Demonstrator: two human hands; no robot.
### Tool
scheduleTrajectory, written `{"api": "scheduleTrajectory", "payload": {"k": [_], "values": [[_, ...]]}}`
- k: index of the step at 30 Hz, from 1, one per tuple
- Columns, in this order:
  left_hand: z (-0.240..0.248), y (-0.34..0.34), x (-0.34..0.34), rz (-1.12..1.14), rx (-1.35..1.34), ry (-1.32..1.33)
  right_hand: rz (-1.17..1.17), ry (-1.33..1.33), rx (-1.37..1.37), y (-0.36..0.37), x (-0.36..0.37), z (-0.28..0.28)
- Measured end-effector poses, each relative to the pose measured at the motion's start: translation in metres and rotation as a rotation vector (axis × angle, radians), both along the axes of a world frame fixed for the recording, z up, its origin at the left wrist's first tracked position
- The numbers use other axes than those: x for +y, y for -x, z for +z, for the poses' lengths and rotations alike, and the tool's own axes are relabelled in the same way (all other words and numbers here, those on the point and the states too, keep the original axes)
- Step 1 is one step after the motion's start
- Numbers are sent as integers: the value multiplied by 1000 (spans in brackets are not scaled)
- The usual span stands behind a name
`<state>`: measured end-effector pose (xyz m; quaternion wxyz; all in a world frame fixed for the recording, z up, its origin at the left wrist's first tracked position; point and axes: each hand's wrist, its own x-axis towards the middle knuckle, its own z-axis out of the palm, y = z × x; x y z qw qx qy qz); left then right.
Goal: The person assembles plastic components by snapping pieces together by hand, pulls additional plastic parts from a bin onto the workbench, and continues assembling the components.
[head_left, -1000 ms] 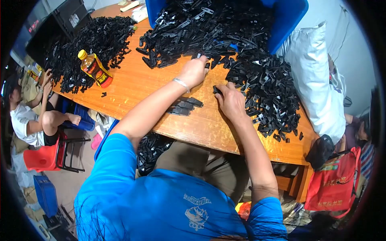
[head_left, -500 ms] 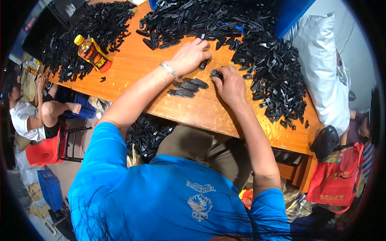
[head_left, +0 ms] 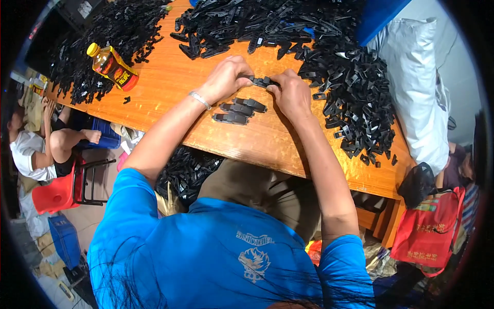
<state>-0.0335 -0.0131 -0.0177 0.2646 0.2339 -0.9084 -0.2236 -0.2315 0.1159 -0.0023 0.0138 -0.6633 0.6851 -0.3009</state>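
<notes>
Head view: seated at a wooden table [head_left: 170, 85], you pinch one small black plastic part [head_left: 262, 81] between both hands, your left hand [head_left: 226, 78] closed on its left end and your right hand [head_left: 290, 92] closed on its right end, the piece held just above the tabletop near the far middle. A thin bracelet [head_left: 199, 100] rings your left wrist. Just below your hands, three finished-looking black clips [head_left: 237, 110] lie side by side on the bare wood, close to one another. A broad heap of loose black parts [head_left: 257, 23] spreads across the far edge of the table, spilling from a blue bin [head_left: 378, 20] tipped at the upper right; how much remains inside the bin cannot be told. A second mound of black parts [head_left: 357, 98] lies by your right hand. At far left, a third pile [head_left: 110, 31] surrounds a lying bottle of amber liquid with a yellow cap [head_left: 112, 66]. Under the table edge, more black parts fill a container by your knees [head_left: 182, 172]. A white sack [head_left: 417, 87] stands right of the table, a red bag [head_left: 427, 232] below it. At left, another person [head_left: 41, 149] sits low beside a red stool [head_left: 54, 193].
</notes>
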Motion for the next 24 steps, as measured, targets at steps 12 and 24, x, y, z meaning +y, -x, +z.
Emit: {"api": "scheduleTrajectory", "payload": {"k": [12, 24], "values": [[14, -22, -8, -151, -136, -187, 223, -110, 189, -8, 11, 16], [15, 61, -39, 461, -142, 143, -48, -63, 107, 23, 26, 0]]}}
